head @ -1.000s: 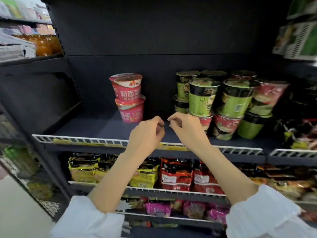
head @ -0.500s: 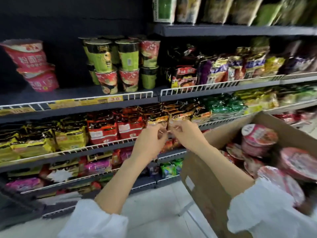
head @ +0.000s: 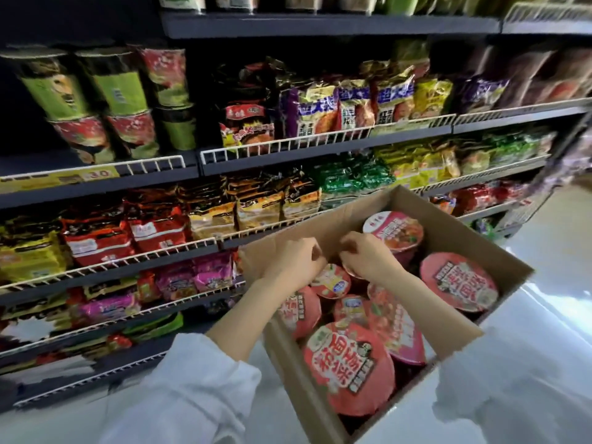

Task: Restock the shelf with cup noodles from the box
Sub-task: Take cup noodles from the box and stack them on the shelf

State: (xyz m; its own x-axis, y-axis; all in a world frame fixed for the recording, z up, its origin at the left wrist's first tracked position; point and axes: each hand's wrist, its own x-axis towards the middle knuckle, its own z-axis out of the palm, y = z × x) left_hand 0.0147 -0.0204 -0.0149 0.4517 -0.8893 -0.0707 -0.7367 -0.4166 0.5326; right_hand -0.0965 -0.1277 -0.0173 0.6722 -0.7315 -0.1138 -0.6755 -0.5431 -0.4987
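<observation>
I am looking down into the open brown cardboard box, which is holding red-lidded round cup noodles packed side by side and overlapping. One cup with a pink-and-white lid is standing higher than the rest at the box's far end. My left hand is hovering over the box's far left corner, and my right hand is hanging just beside it, above a small red cup near the box's middle. Both hands are curling their fingers inward with the fingertips nearly meeting each other; neither is gripping a cup, and I cannot tell whether they are pinching anything small between them. White sleeves are covering both forearms nearest me. Left of the box, dark metal shelving with white wire rails is carrying bagged noodle packets, and tall green and red cups are stacked on the shelf above. A pale glossy floor is lying under and right of the box.
</observation>
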